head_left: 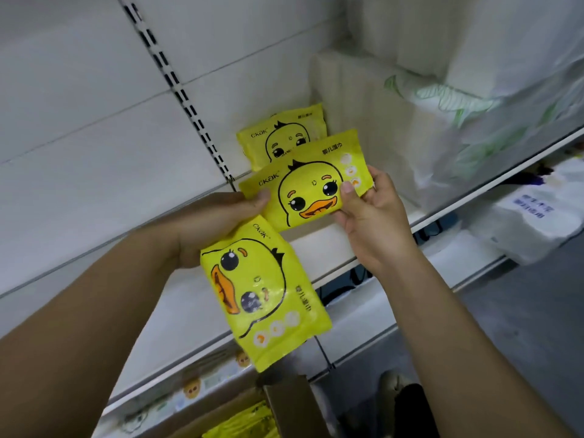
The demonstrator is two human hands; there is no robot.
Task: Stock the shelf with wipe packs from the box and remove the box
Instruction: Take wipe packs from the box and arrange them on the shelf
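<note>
- Fingers (347, 192) of the right hand (376, 222) pinch the upper wipe pack (309, 194), just at 6 o'clock of the shelved pack (284, 134).
- Left hand (208, 226) grips that pack plus a lower pack (262, 295); crowded, the lower one may slip toward the box (284, 403) at 6 o'clock.

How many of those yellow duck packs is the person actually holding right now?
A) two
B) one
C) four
A: the right hand pinches the upper pack, the left hand grips the lower pack, and a third pack stands on the shelf with no hand on it.
</note>
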